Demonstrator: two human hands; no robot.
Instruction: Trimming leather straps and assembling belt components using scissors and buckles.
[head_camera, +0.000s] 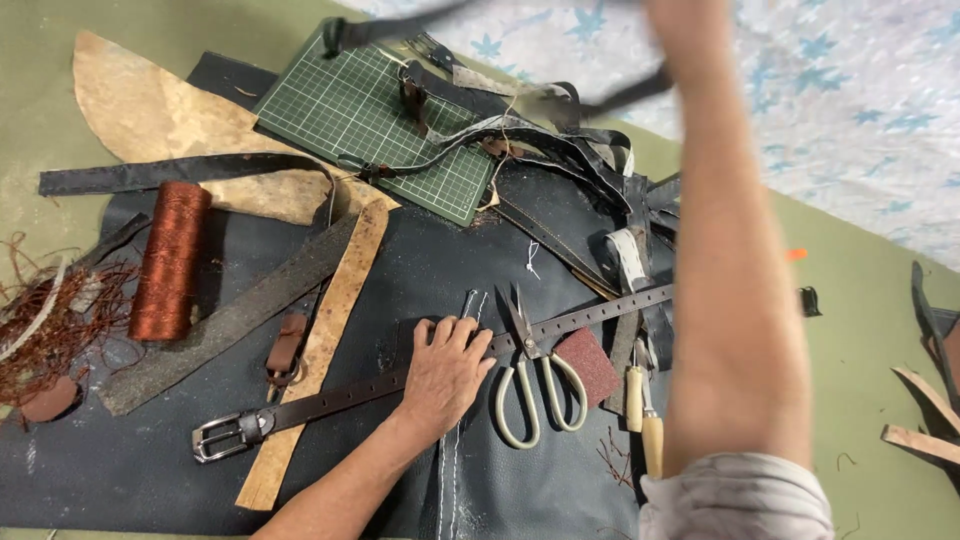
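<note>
One left hand (445, 368) lies flat, fingers spread, pressing the brown belt (400, 382) onto dark leather (420, 270) beside scissors (535, 385). Farther off, the right arm (735, 280) is raised; its hand is out of view above blurred black straps (560, 110).

Left hand (445, 368), lower centre of the frame: bare, forearm uncovered to the bottom edge. Right arm, right of centre: bare forearm, with a pale grey sleeve (735, 497) bunched in folds at the lower right.
</note>
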